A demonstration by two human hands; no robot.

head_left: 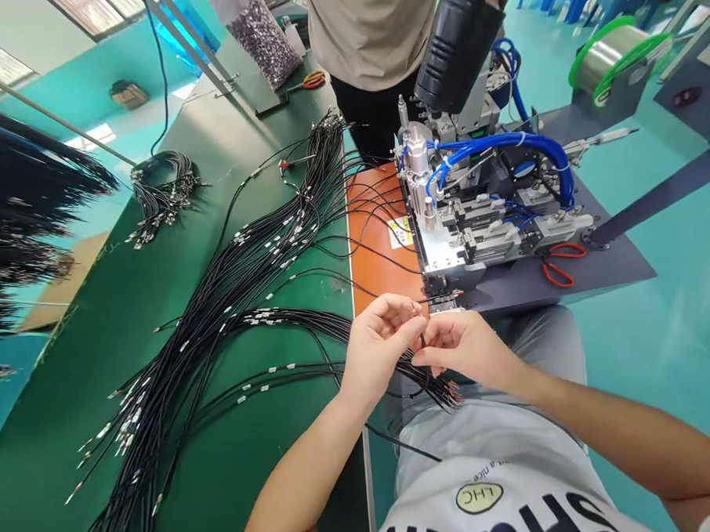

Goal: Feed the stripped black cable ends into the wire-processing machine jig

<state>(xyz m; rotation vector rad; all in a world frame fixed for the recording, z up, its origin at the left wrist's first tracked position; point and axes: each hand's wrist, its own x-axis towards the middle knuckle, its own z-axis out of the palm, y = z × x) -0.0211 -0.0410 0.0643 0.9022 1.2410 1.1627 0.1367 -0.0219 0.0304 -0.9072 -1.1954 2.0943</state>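
Note:
My left hand [379,343] and my right hand [464,349] meet in front of my lap, both pinched on one thin black wire [422,340] whose end points toward the machine. A bunch of black wires with reddish ends [443,389] lies across my lap under the hands. Just beyond my fingers stands a small metal crimping machine [471,229] with blue air hoses, its front jaw close to the wire tip.
A large spread of black wires with metal terminals [228,318] covers the green bench [102,402] at left. Red-handled scissors [558,261] lie on the grey machine base. A person in a beige shirt [374,30] stands at the far side. A wire spool [616,54] sits at right.

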